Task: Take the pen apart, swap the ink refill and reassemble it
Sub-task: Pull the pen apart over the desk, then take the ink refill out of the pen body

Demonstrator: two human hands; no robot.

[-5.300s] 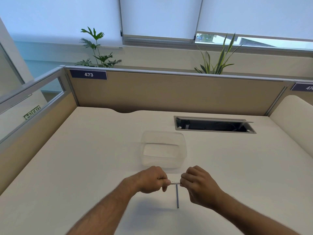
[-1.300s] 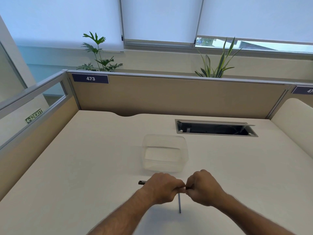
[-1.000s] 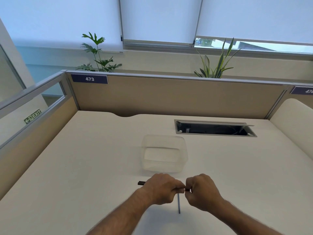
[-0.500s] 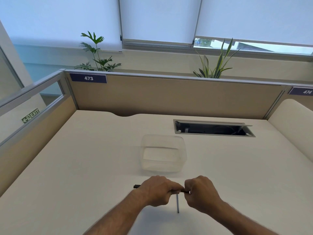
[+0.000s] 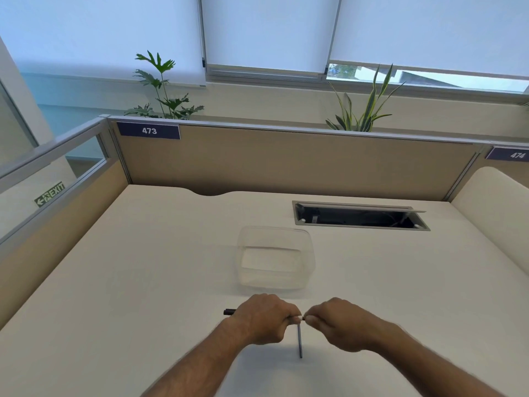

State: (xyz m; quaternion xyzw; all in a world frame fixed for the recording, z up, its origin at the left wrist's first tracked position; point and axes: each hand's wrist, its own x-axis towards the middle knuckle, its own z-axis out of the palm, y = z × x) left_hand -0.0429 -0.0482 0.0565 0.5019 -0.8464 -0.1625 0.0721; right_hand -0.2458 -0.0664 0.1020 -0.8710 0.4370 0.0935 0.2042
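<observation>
My left hand point(image 5: 264, 318) is closed around a dark pen barrel point(image 5: 229, 312) held level; its black end sticks out to the left of the fist. My right hand point(image 5: 336, 322) pinches the small front tip piece of the pen against the barrel's right end, where the two hands meet. Most of the pen is hidden inside the fingers. A thin grey ink refill point(image 5: 299, 340) lies loose on the desk just below the hands, pointing towards me.
A clear plastic container point(image 5: 276, 257) stands on the white desk point(image 5: 143, 282) just beyond the hands. An open cable tray slot point(image 5: 359, 216) lies at the back right. Beige partitions wall the desk at the back and left.
Five seconds ago a thin pale part bridged the gap between my hands; now they meet at the barrel's end, and its black end pokes out left of my left fist. The refill on the desk stayed put.
</observation>
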